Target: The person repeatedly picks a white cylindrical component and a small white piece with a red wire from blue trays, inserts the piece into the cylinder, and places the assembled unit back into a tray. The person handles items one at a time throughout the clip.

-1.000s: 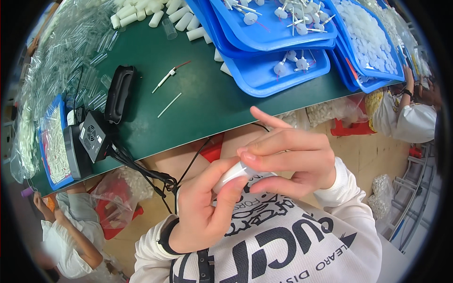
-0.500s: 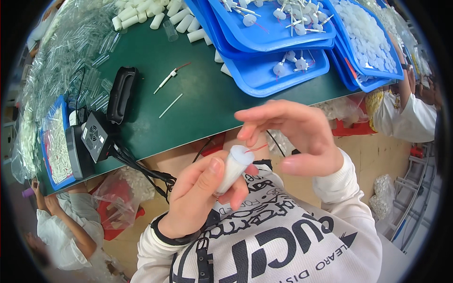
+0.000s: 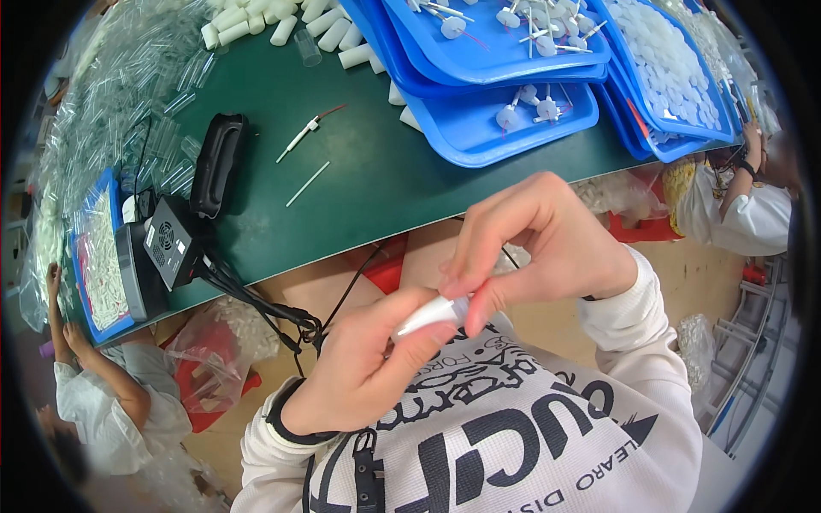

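Note:
In front of my chest, my left hand [image 3: 355,368] is wrapped round a short white cylinder [image 3: 428,315], which lies tilted to the right. My right hand [image 3: 552,248] is closed over the cylinder's right end, with thumb and fingers pinching the translucent whitish cap [image 3: 461,308] there. My fingers hide most of the cap, and the red wires at that end cannot be seen. On the green table [image 3: 359,171] beyond my hands lie a thin white rod with a red wire [image 3: 304,137] and a plain thin white stick [image 3: 308,185].
Stacked blue trays [image 3: 479,154] hold discs with rods and wires. Another blue tray [image 3: 714,132] is heaped with translucent discs. Clear tubes [image 3: 120,111] and white cylinders [image 3: 282,32] pile up at far left. A black device [image 3: 175,244] with cables stands at the left edge. Other people sit on both sides.
My right hand, open above the cylinder before, has come down and closed on its capped end. The cylinder has tipped from nearly upright toward lying sideways.

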### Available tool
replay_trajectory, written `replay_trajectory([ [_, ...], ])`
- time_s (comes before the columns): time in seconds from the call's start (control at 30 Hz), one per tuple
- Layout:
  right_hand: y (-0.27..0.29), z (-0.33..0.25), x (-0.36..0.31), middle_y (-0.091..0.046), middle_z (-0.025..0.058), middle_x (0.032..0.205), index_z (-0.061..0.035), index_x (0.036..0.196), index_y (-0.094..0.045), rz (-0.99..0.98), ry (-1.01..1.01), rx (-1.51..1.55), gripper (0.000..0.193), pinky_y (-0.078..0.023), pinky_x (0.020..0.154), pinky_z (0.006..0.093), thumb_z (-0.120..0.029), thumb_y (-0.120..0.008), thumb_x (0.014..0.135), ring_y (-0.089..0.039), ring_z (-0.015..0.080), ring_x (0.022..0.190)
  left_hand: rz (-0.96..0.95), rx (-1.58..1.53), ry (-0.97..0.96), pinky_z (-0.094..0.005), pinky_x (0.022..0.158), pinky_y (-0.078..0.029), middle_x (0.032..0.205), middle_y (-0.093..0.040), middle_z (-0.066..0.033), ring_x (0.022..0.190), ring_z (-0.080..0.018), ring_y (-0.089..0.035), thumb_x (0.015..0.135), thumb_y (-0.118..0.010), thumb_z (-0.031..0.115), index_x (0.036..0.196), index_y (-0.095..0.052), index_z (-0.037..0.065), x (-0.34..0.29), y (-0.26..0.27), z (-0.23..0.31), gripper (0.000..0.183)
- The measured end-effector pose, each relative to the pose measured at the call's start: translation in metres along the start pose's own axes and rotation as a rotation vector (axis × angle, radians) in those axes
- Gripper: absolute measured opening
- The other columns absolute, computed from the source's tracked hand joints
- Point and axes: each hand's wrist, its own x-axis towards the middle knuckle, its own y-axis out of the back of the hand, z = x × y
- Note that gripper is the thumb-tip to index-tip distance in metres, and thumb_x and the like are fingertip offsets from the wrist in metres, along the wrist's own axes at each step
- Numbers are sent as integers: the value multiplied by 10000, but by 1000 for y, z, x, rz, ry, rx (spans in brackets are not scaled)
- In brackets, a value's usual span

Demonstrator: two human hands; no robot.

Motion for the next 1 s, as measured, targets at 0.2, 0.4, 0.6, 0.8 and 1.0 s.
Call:
replay_trajectory([
  [0.2,-14,11,0,-674,103,840,3,858,-709,190,89,128,261,-500,698,260,10,-812,618,-635,148,762,116,79,-151,-270,565,-427,773,-598,-90,611,-167,-551,875,-585,103,1043,-577,-2,2,-2,-5,198],
  [0.4,-20,20,-12,-678,110,849,-14,865,-724,285,273,-30,222,-495,678,258,28,-778,654,-639,159,774,239,442,-440,-329,543,-444,770,-588,-108,597,-254,-557,787,-659,79,1029,-568,-11,11,-3,-8,274],
  [0.6,-16,30,-12,-680,121,873,11,867,-711,180,299,15,212,-511,713,284,24,-778,666,-652,180,793,188,663,-536,-313,479,-399,722,-537,-72,566,-228,-498,742,-695,101,1015,-580,-12,9,2,-11,317],
  [0.8,-44,29,-9,-662,125,959,68,1031,-613,413,226,350,357,-529,803,292,50,-750,702,-648,170,872,435,976,-653,-282,479,-386,713,-456,-47,590,-189,-477,683,-739,102,1067,-611,-34,21,8,-12,426],
  [1.0,-50,41,-10,-641,199,998,68,1026,-551,542,362,216,381,-526,848,365,105,-725,690,-635,287,985,573,24,-611,-318,732,-525,974,-599,-154,844,-228,-622,715,-748,-25,1069,-495,-31,15,-7,-28,435],
])
